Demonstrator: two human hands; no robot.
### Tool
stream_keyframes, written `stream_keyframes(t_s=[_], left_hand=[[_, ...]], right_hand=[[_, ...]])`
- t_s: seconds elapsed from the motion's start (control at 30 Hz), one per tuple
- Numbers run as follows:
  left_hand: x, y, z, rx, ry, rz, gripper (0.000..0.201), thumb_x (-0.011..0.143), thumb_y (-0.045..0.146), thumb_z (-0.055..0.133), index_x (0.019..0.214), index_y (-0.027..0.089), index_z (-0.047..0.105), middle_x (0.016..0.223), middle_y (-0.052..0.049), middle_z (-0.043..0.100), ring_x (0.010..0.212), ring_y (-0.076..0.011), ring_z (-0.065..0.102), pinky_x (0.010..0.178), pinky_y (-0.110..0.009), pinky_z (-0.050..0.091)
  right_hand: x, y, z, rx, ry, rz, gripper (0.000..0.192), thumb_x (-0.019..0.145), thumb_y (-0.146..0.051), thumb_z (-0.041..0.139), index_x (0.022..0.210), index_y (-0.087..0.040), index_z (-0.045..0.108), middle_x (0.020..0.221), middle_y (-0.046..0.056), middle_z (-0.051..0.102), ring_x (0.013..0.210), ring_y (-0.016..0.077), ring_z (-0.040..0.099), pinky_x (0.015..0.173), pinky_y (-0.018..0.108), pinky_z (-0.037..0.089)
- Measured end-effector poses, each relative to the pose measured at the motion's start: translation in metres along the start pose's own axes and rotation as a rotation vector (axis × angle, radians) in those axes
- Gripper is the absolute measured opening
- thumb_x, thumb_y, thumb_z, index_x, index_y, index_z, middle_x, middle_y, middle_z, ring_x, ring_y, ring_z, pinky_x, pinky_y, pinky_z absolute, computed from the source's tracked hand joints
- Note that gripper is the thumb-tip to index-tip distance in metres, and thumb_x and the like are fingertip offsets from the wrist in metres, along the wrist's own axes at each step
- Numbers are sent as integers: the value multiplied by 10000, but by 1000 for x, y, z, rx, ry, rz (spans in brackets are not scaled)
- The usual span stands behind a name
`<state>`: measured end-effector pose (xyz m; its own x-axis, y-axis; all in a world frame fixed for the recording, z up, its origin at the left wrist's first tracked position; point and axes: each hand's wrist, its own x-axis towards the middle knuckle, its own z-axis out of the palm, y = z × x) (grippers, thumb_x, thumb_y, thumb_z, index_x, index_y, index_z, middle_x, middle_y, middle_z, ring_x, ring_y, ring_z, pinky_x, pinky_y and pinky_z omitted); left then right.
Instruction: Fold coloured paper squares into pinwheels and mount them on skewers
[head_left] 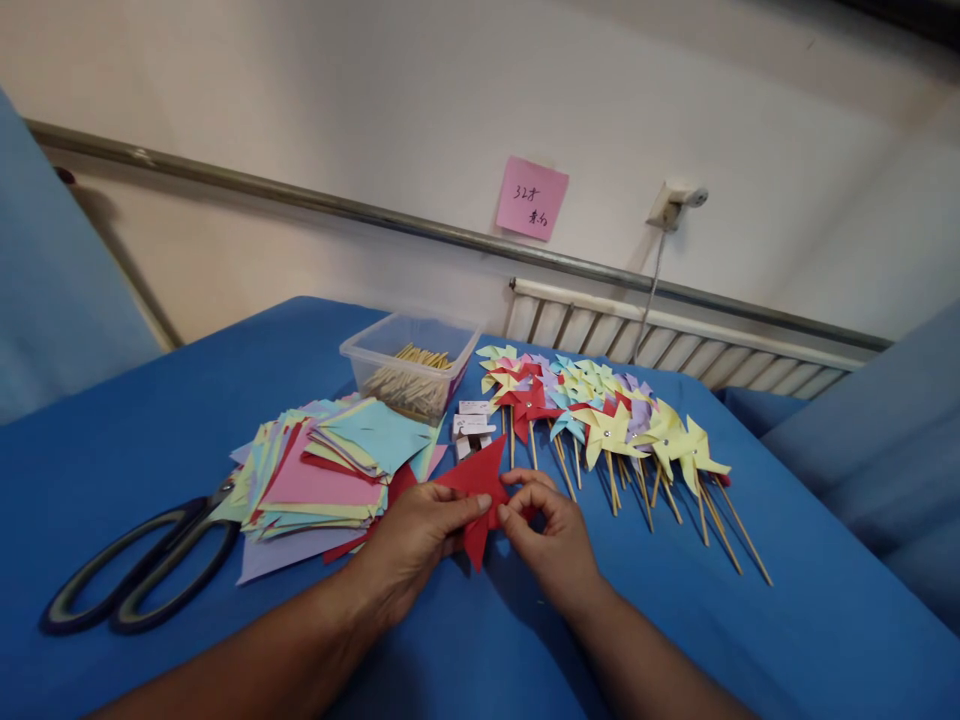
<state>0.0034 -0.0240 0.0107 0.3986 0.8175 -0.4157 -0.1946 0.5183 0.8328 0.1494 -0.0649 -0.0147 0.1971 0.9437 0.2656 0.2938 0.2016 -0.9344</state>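
1. Both forearms reach in from the near edge, and the left hand [416, 535] and right hand [551, 530] meet over the red paper square [480, 490], which lies on the blue surface [750, 640] just in front of the stack of coloured paper squares [322, 475].
2. Left grip: fingers clamped on the red paper's left side, thumb on top, pinning it down.
3. Right grip: fingertips [517, 505] pinched together at the paper's middle, apparently drawing a corner inward; whether they also hold a pin cannot be told.
4. Judged from this, the step in hand is folding the cut corners to the centre to form a pinwheel head. The next move likely calls for keeping the gathered corners pinched while another corner is brought in, without letting the paper spring flat.
5. Beyond the red paper sit small white pin packets [472, 420]; further back, a clear plastic tub of wooden sticks [409, 370].
6. Right of the red paper lie finished paper pinwheels [607, 420], sticks pointing toward the person.
7. Left of the stack rest large scissors [142, 565].
8. On the wall behind is a pink sticky note [531, 198].
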Motion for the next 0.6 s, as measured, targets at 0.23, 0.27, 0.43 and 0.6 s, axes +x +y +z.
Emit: stream_keyframes(t_s=[0.23, 0.27, 0.43, 0.6], left_hand=[[2, -3, -1, 18, 21, -3, 194, 625, 239, 766, 614, 131, 605, 545, -6, 640, 499, -106, 575, 490, -210, 455], [2, -3, -1, 19, 25, -4, 198, 620, 235, 769, 608, 135, 599, 534, 1, 633, 487, -105, 568, 477, -209, 448], [1, -1, 0, 11, 13, -10, 203, 596, 227, 778, 595, 139, 595, 512, 12, 617, 469, -102, 555, 461, -208, 440], [-1, 1, 2, 7, 25, -13, 206, 577, 226, 786, 602, 135, 602, 524, 3, 625, 475, -105, 558, 469, -215, 449]], right_hand=[[-1, -1, 1, 0, 17, 9, 128, 713, -184, 613, 588, -185, 584, 996, 70, 619, 910, 199, 594, 714, 285, 427], [-1, -2, 1, -2, 20, 10, 128, 715, -181, 611, 589, -184, 584, 993, 71, 619, 910, 198, 595, 716, 283, 428], [-1, -6, 2, -5, 36, 3, 142, 720, -167, 606, 582, -182, 577, 955, 71, 621, 940, 198, 590, 765, 288, 425], [-1, -4, 2, 8, 26, 15, 138, 717, -172, 610, 584, -183, 576, 966, 72, 620, 939, 198, 589, 760, 291, 428]])
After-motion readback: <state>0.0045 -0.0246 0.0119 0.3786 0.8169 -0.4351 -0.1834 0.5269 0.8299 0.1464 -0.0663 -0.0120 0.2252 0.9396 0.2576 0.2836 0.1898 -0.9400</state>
